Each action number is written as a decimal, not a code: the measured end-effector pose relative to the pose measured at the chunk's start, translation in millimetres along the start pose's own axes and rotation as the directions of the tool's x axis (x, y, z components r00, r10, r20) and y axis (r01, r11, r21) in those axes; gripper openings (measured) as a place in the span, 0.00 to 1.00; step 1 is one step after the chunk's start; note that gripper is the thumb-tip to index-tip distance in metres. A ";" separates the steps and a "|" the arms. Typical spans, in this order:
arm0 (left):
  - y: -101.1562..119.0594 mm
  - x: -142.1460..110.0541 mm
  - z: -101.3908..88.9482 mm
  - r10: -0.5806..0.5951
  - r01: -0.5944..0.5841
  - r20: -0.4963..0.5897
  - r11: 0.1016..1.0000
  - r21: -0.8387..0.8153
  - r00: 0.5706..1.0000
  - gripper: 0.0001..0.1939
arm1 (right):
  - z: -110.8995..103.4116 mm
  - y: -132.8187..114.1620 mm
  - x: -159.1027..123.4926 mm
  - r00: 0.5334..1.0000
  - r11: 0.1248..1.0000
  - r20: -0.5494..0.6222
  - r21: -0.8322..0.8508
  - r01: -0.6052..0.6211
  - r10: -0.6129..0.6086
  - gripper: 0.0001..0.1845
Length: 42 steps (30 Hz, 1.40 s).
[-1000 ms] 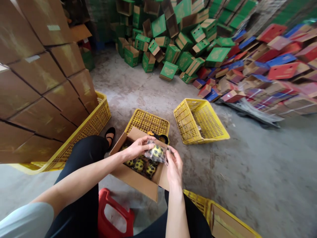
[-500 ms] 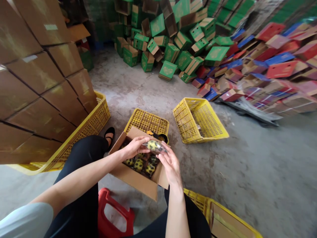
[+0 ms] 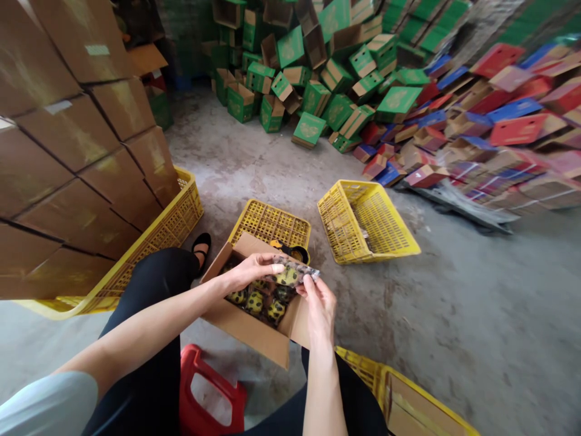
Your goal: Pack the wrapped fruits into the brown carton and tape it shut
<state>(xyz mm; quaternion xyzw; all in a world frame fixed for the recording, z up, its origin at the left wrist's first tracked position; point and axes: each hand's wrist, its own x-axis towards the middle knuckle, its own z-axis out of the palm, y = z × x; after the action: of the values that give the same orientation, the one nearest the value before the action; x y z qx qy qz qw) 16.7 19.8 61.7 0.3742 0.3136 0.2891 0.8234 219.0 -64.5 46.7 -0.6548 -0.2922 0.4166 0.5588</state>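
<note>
A round yellow-green fruit in a clear plastic bag with dark spots is held above an open cardboard box. My left hand pinches the bag's left side, thumb on top. On the right, my right hand grips the bag's other end between thumb and fingers. Inside the box lie several more bagged fruits of the same look, some hidden under my hands. Just behind the bag, a tape dispenser in black and orange is partly covered.
A yellow crate stands behind the box, another yellow crate to its right. Stacked cartons rise at left in a yellow crate. A red stool is below. Green boxes and red-blue boxes pile up behind.
The bag has been drawn out flatter, its right end pulled to the right and slightly down by my right hand. My left thumb now lies over the bag.
</note>
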 end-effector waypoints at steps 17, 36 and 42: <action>-6.9 4.8 1.7 0.071 -0.069 -0.181 0.997 0.017 0.981 0.28 | 5.7 -15.7 -6.5 0.995 0.987 0.030 -0.124 0.103 -0.099 0.30; -11.3 8.5 -1.9 -0.003 -0.016 -0.265 0.997 -0.071 0.964 0.40 | 7.5 -20.3 -14.3 0.891 0.876 0.321 -0.257 0.407 -0.320 0.25; -8.5 6.1 -1.8 -0.022 0.003 -0.228 0.996 -0.084 0.973 0.32 | 9.5 -22.3 -14.4 0.886 0.866 0.301 -0.254 0.430 -0.352 0.21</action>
<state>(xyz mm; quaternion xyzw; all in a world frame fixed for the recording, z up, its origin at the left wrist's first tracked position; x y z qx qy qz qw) 21.3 20.3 52.1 0.3020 0.3964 0.3377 0.7985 205.7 -67.5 71.4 -0.6052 -0.5485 0.3195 0.4804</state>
